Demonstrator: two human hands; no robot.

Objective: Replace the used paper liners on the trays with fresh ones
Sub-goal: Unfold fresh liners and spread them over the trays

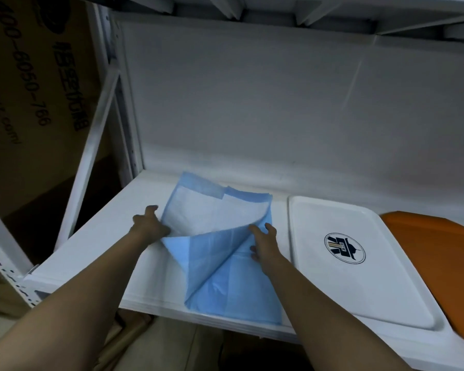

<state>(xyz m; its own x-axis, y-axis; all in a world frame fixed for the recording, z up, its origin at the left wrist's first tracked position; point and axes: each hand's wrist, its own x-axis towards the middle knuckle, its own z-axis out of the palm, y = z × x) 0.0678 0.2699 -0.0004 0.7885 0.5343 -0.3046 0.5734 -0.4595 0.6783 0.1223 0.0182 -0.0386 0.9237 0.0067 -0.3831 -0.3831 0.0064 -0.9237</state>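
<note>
The left hand (pixel 149 223) pinches the blue liner's (pixel 220 253) left edge; the right hand (pixel 263 241) grips its folded-over flap. The liner lies half unfolded on the white shelf (pixel 97 253), just left of a bare white tray (pixel 359 263), with an orange tray (pixel 437 253) beyond

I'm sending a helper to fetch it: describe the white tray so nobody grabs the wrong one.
On the white shelf, look right of the blue liner both hands are handling. The white tray lies flat between that liner and an orange tray; only it carries a round dark-blue emblem.
</note>
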